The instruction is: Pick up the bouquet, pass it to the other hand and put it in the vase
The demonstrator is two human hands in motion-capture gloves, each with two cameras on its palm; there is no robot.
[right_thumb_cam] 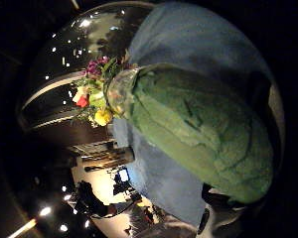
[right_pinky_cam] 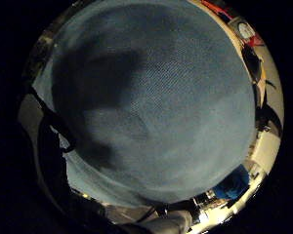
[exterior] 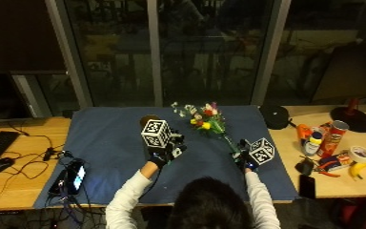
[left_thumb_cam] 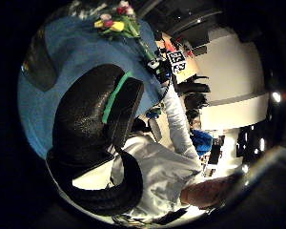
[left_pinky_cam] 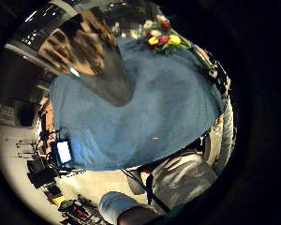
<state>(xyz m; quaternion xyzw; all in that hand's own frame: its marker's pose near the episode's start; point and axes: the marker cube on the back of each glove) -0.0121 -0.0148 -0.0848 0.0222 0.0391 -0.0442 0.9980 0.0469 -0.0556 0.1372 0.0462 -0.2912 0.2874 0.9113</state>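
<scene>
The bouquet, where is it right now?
In the outside view the bouquet lies on the blue cloth right of centre, blooms toward the window, its stem end at the right hand, with the left hand apart to its left.

Bouquet of red, yellow, pink and white flowers with green leaves and long green stems (exterior: 207, 122), lying flat on blue cloth over tabletop (exterior: 106, 129), blooms toward the windows, stem ends toward the person. Dark, glossy, tapering vase (exterior: 148, 119) standing upright on same cloth, left of the blooms, apart from them.
</scene>
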